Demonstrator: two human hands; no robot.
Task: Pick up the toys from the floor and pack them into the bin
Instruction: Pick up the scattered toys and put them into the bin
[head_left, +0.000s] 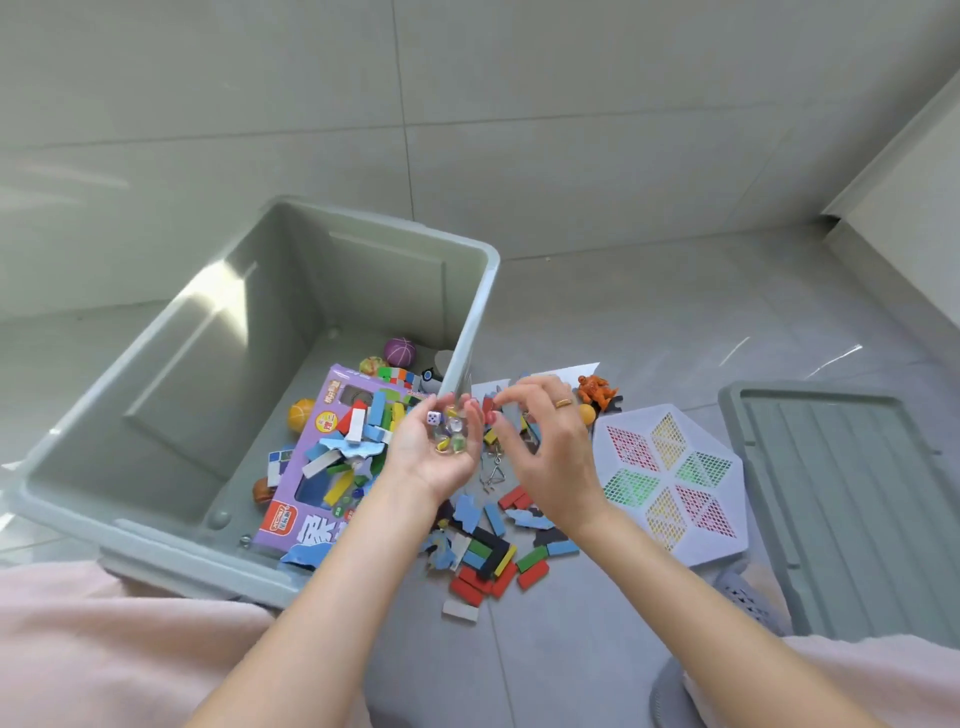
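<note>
The grey-green bin stands on the floor at left and holds a purple toy box, coloured blocks, small balls and a purple ball. My left hand hovers palm up at the bin's right rim, cupping several glass marbles and a white die. Just to its right, my right hand has its fingers spread and curled, nothing visibly in them. Below both hands, coloured wooden blocks, blue puzzle pieces and a metal wire puzzle lie on the floor.
A white hexagonal checkers board lies to the right, the bin's grey lid beyond it. An orange figure and a small orange ball sit behind my right hand. A wall base runs at the far right. My pink-clad knees are at the bottom.
</note>
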